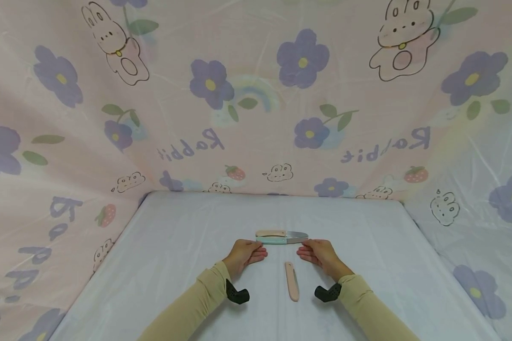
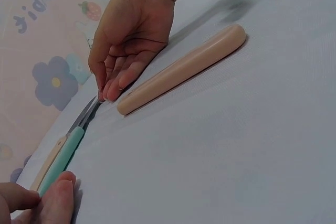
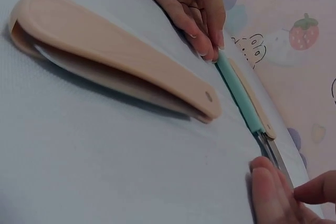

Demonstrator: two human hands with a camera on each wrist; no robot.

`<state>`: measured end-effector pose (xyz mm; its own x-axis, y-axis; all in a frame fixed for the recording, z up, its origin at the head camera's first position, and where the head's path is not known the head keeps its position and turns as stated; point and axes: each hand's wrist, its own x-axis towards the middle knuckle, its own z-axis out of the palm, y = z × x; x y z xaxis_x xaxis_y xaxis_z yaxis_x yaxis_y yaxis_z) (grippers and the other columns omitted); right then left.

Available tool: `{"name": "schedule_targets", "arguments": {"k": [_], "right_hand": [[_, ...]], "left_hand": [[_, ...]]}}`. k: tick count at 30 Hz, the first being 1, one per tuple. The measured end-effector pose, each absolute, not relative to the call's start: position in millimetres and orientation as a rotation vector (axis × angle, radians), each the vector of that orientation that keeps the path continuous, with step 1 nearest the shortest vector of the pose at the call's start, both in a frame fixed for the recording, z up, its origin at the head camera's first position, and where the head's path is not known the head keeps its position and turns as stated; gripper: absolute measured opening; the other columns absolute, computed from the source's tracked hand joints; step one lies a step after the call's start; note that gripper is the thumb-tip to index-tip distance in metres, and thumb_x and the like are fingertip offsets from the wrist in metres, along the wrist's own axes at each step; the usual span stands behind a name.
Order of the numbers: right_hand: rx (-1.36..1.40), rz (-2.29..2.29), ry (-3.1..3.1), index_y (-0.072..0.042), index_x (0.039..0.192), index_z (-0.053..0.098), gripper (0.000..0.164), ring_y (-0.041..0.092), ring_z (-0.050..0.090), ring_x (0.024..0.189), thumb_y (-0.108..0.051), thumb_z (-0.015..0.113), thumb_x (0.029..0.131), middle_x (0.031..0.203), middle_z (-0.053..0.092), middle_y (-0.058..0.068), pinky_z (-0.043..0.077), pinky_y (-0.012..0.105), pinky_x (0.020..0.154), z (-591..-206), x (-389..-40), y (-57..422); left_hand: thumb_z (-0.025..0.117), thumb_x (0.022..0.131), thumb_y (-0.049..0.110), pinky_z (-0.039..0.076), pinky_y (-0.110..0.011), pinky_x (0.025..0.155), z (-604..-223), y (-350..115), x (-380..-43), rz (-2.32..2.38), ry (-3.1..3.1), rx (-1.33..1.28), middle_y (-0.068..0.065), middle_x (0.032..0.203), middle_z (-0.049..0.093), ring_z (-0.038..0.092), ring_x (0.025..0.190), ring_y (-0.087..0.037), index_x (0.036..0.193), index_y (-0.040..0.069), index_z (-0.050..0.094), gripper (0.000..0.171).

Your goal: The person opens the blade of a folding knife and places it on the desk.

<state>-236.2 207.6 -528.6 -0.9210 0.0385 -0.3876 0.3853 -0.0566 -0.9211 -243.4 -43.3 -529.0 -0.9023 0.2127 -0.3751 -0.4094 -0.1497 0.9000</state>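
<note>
Two unfolded folding knives lie side by side on the white surface, handles to the left and blades to the right. The mint-green knife (image 1: pixel 271 240) is nearer the body; the peach knife (image 1: pixel 270 233) is just behind it. My left hand (image 1: pixel 241 255) pinches the end of the mint handle between thumb and fingers. At the other end, my right hand (image 1: pixel 322 255) pinches around the blade tip; the fingertips hide exactly what they grasp. A third knife (image 3: pixel 121 56), peach and folded with its blade in the handle, lies between my forearms, touched by neither hand.
The white-covered table (image 1: pixel 187 218) is walled at the back and sides by a pink curtain (image 1: pixel 256 156) printed with flowers and rabbits. Black devices sit on both wrists, one at the left wrist (image 1: pixel 237 293) and one at the right wrist (image 1: pixel 327 292).
</note>
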Motion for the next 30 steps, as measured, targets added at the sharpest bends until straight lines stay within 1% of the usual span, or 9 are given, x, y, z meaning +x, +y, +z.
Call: {"name": "schedule_targets", "arguments": {"k": [10, 15, 21, 24, 30], "right_hand": [[0.442, -2.092, 1.961, 0.011, 0.112, 0.053, 0.031, 0.023, 0.068, 0.081, -0.015, 0.051, 0.096, 0.087, 0.067, 0.016, 0.055, 0.032, 0.074, -526.3, -233.9, 208.4], [0.393, -2.094, 1.96, 0.012, 0.117, 0.052, 0.033, 0.024, 0.067, 0.085, -0.015, 0.05, 0.097, 0.094, 0.066, 0.018, 0.054, 0.033, 0.076, -525.1, -234.0, 210.7], [0.318, -2.131, 1.916, 0.012, 0.118, 0.051, 0.034, 0.026, 0.066, 0.089, -0.014, 0.05, 0.096, 0.099, 0.065, 0.02, 0.053, 0.034, 0.079, -527.7, -231.9, 213.8], [0.292, -2.133, 1.894, 0.011, 0.119, 0.05, 0.035, 0.026, 0.066, 0.09, -0.016, 0.051, 0.096, 0.101, 0.064, 0.02, 0.053, 0.035, 0.08, -529.1, -227.2, 213.9], [0.281, -2.107, 1.886, 0.011, 0.117, 0.051, 0.036, 0.025, 0.066, 0.088, -0.017, 0.053, 0.095, 0.097, 0.066, 0.019, 0.053, 0.036, 0.079, -527.8, -214.2, 211.3]], "left_hand": [[0.053, 0.094, 0.004, 0.054, -0.031, 0.074, -527.2, -42.2, -241.9, 2.088, 1.751, -0.193, -0.02, 0.091, 0.067, 0.067, 0.081, -0.021, 0.108, -0.015, 0.056, 0.024], [0.054, 0.093, 0.005, 0.055, -0.031, 0.074, -526.9, -42.2, -243.0, 2.085, 1.759, -0.188, -0.018, 0.088, 0.068, 0.067, 0.08, -0.02, 0.107, -0.014, 0.057, 0.024], [0.056, 0.093, 0.008, 0.054, -0.03, 0.074, -529.8, -43.6, -243.7, 2.089, 1.748, -0.205, -0.017, 0.091, 0.067, 0.067, 0.081, -0.02, 0.109, -0.011, 0.058, 0.025], [0.056, 0.093, 0.009, 0.054, -0.029, 0.076, -531.9, -42.7, -239.6, 2.09, 1.737, -0.184, -0.018, 0.093, 0.067, 0.067, 0.082, -0.02, 0.11, -0.011, 0.057, 0.026], [0.059, 0.092, 0.012, 0.053, -0.031, 0.078, -528.2, -35.6, -221.0, 2.066, 1.707, -0.098, -0.017, 0.097, 0.066, 0.066, 0.087, -0.021, 0.112, -0.011, 0.056, 0.03]]}}
